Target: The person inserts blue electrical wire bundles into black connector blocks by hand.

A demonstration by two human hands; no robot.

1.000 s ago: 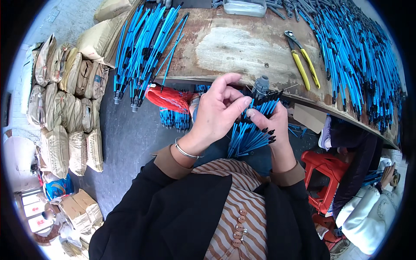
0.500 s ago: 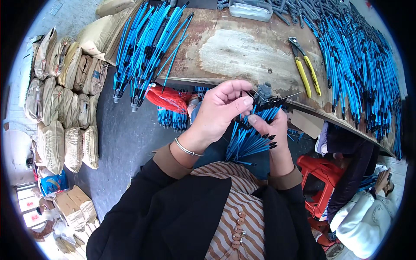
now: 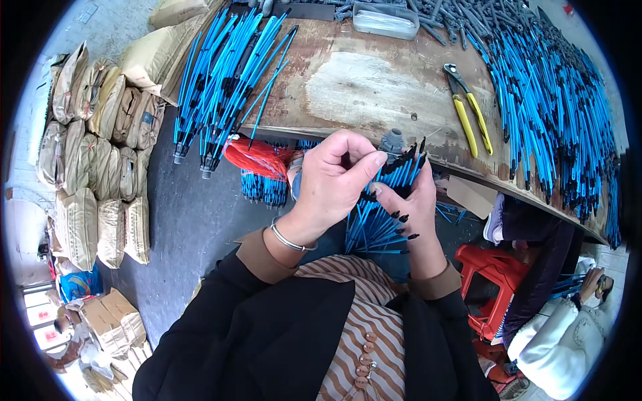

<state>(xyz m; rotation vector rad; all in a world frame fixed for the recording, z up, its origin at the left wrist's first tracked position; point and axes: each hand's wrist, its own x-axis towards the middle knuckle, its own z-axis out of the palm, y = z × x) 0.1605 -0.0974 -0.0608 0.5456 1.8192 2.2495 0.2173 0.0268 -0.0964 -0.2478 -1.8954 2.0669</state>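
Observation:
My right hand [image 3: 414, 200] is wrapped round a bundle of thin blue ribs [image 3: 376, 224] with black joints, like those of an umbrella frame. The ribs fan out below the hand, and black tips stick out beside the thumb. A grey ridged hub [image 3: 392, 141] shows at the top of the bundle, by the table edge. My left hand [image 3: 334, 175] is closed in a pinch just left of the hub. What its fingertips hold is too small to tell. A thin wire end [image 3: 438, 130] pokes out to the right of the bundle.
Yellow-handled pliers [image 3: 469, 113] lie on the wooden table [image 3: 361, 80]. Blue rib bundles [image 3: 231, 73] overhang its left edge; a large pile [image 3: 545, 113] covers its right. A clear tray [image 3: 386, 21] stands at the back. A red stool [image 3: 493, 281] and another person [image 3: 562, 341] are at right.
My left hand has drawn slightly to the left and its fingers have curled in more. The bundle has tilted a little, with its hub shifted left.

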